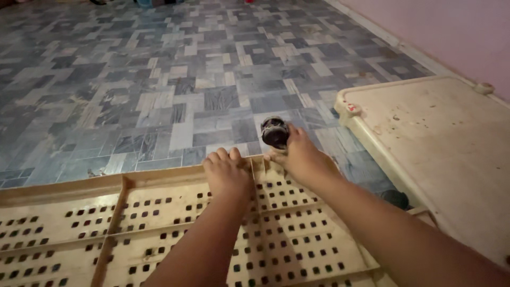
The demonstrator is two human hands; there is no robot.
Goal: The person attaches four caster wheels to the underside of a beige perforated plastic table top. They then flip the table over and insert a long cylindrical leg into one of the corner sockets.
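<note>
Both hands at the far edge of the perforated panel; right hand grips a small dark wheel.

Your left hand (pixel 228 172) lies palm down on the cream perforated panel (pixel 159 218), fingers curled together over its raised far rim, holding nothing loose. Your right hand (pixel 300 157) is closed around the lower part of a small dark round wheel (pixel 274 132), which stands just past the panel's far rim, above the blue-grey tiled floor (pixel 159 79). The two hands sit close, side by side, not touching, with a rib of the panel between them. A second cream panel (pixel 446 143), flat side up, lies on the floor to your right, near the pink wall (pixel 451 32).
</note>
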